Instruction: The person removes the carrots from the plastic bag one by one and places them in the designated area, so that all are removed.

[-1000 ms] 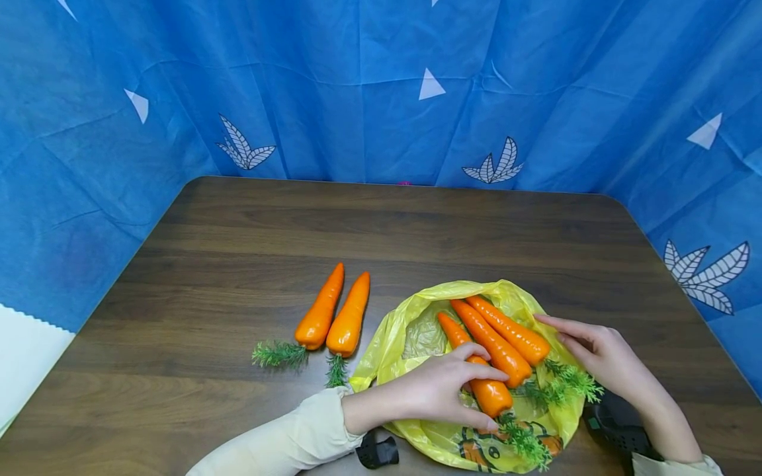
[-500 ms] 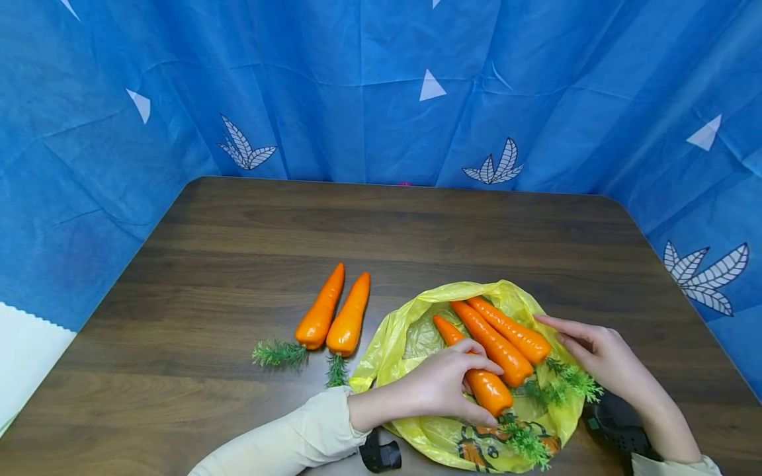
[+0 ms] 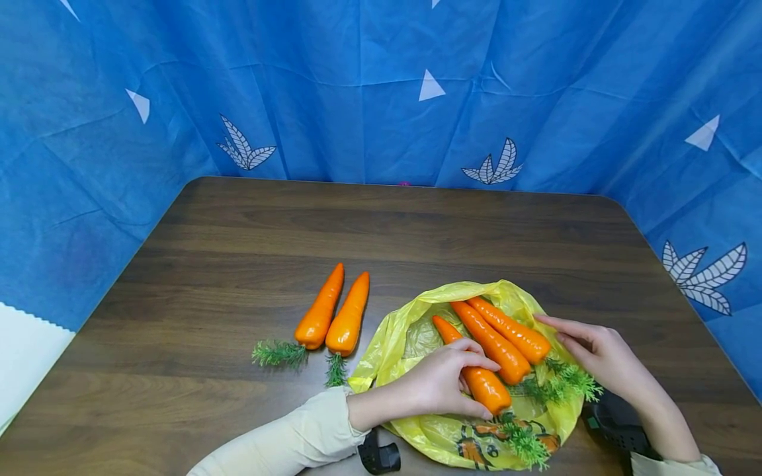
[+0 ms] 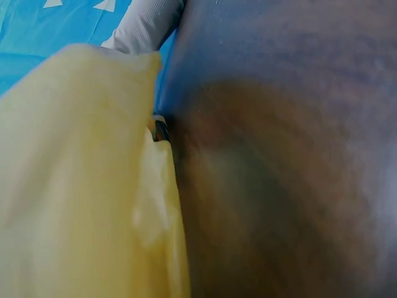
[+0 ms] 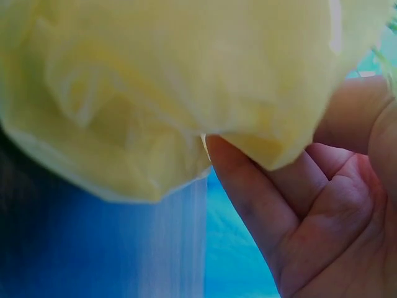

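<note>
I have left hand [image 3: 437, 383] clamped on nearest leafy-topped carrot [image 3: 487, 392], inside yellow plastic bag [image 3: 389, 344] beside two more carrots [image 3: 491, 342]. Right hand [image 3: 607, 360] pinches bag's right rim, probably to spread mouth. Left wrist crosses bag's left edge; right palm faces bag. Carrot pair [image 3: 320, 309] lies left on wood table [image 3: 238, 244].

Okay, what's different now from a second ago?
The left hand has closed in around the front carrot, whose tip shifted slightly left. The right hand at the rim of the yellow bag, the other two carrots inside and the pair on the table stayed put.
</note>
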Demonstrator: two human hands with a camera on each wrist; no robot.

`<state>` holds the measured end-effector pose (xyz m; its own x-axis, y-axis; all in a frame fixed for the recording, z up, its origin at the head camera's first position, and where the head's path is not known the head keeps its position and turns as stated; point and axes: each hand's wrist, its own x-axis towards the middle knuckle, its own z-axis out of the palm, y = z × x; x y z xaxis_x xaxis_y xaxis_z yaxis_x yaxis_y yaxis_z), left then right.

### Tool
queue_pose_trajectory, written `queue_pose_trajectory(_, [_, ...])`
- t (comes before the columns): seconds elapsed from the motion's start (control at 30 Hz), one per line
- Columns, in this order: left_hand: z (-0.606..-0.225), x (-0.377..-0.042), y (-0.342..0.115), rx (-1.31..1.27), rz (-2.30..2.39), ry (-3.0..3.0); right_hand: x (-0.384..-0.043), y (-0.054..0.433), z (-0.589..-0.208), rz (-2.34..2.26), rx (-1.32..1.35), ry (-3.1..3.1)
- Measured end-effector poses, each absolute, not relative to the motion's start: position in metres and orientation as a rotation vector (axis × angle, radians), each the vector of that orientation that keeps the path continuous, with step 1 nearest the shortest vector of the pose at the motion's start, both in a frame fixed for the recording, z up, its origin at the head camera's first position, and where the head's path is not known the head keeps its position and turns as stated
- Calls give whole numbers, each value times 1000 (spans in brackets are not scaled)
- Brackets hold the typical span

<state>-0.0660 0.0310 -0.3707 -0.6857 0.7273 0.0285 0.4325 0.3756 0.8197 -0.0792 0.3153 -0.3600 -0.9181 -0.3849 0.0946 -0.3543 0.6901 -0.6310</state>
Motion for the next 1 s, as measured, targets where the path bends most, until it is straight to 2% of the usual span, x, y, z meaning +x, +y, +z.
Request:
queue_pose_trajectory(0.77, [-358, -71, 13, 638, 1705, 1799, -79, 315, -360, -1055, -638, 2853])
queue_pose_trajectory(1.0, [-352, -75, 2, 616, 1735, 1720, -79, 315, -360, -1049, -634, 2849])
